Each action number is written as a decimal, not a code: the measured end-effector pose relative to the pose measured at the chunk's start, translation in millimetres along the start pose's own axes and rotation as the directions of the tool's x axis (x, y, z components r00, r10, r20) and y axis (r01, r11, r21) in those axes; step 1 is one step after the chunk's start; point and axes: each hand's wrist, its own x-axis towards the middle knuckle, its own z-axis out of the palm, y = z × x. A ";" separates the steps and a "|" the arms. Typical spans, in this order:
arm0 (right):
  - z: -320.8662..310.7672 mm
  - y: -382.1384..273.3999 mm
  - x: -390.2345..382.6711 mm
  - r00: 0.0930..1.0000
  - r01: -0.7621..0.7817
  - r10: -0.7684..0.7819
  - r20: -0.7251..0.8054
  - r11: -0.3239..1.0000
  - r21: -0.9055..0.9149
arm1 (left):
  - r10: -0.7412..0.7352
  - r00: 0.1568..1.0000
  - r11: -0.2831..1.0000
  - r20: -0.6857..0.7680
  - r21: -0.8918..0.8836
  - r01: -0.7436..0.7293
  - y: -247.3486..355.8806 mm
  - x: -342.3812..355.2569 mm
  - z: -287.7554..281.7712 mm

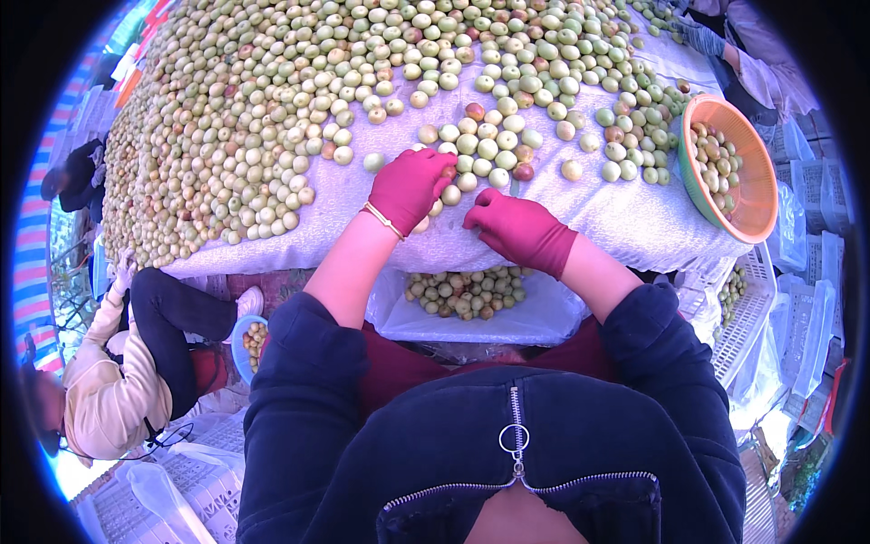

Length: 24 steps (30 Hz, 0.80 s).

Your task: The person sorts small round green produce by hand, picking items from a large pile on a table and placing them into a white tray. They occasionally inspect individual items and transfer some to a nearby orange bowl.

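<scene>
Your left hand [408,192], maroon-gloved, has fingers bent at a reddish round fruit [449,171] on the near edge of a loose cluster of green fruits [488,147]; can't tell if it's gripped. Your right hand [524,228] (same glove) is near that cluster, fingers curled in; can't tell if anything's inside. Cluster lies on the white sheet [616,213], big fruit pile [227,136] beyond. Orange basket [759,177] right, plastic-lined container [544,313] below the sheet's edge, both with fruit.
</scene>
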 end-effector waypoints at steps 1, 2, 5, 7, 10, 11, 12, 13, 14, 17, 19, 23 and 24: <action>-1.6 1.7 -1.0 1.000 -0.007 0.008 -0.020 0.999 0.046 | -0.014 0.999 1.000 0.038 0.018 0.014 1.1 2.0 1.8; -3.7 3.8 -1.0 0.999 -0.013 0.014 -0.044 1.000 0.015 | -0.049 0.992 0.998 0.115 0.055 0.042 2.2 5.3 2.5; -9.7 8.5 -3.3 0.993 -0.053 0.050 -0.102 0.998 -0.027 | -0.135 0.967 0.990 0.217 -0.018 0.142 7.8 10.2 2.2; -13.4 9.5 -4.8 0.986 -0.052 0.051 -0.156 0.999 -0.001 | -0.209 0.964 0.948 0.166 -0.208 0.241 13.3 7.4 0.4; -21.3 10.7 -4.2 0.949 0.008 0.062 -0.308 0.976 0.220 | -0.153 0.988 0.732 0.020 -0.670 0.127 25.1 9.2 -2.8; -24.8 11.3 -3.0 0.929 0.060 0.068 -0.364 0.942 0.329 | -0.152 0.988 0.615 0.013 -0.782 0.105 30.0 9.7 -5.0; -27.0 10.4 -1.6 0.930 0.040 0.130 -0.345 0.895 0.444 | -0.192 0.971 0.429 0.141 -0.878 0.212 33.5 8.6 -10.0; -29.5 9.2 -1.0 0.932 0.059 0.162 -0.324 0.814 0.577 | -0.217 0.956 0.363 0.199 -0.893 0.268 37.9 7.1 -15.6; -32.0 7.2 -0.6 0.935 0.069 0.198 -0.295 0.713 0.697 | -0.229 0.943 0.291 0.240 -0.908 0.302 43.6 4.6 -20.7; -38.8 -4.6 -6.4 0.954 0.052 0.246 -0.171 0.426 0.903 | -0.259 0.917 0.196 0.302 -0.914 0.356 60.3 0.3 -36.4; -42.2 -16.8 -14.0 0.957 0.037 0.268 -0.108 0.255 0.966 | -0.308 0.897 0.127 0.318 -0.920 0.370 71.3 -3.6 -43.5; -43.9 -37.8 -25.8 0.962 0.013 0.273 -0.005 -0.026 1.000 | -0.299 0.905 -0.071 0.304 -0.952 0.296 88.0 -14.5 -42.1; -43.8 -40.0 -26.7 0.968 0.000 0.251 0.022 -0.084 0.996 | -0.284 0.921 -0.030 0.267 -0.962 0.270 89.3 -17.5 -40.2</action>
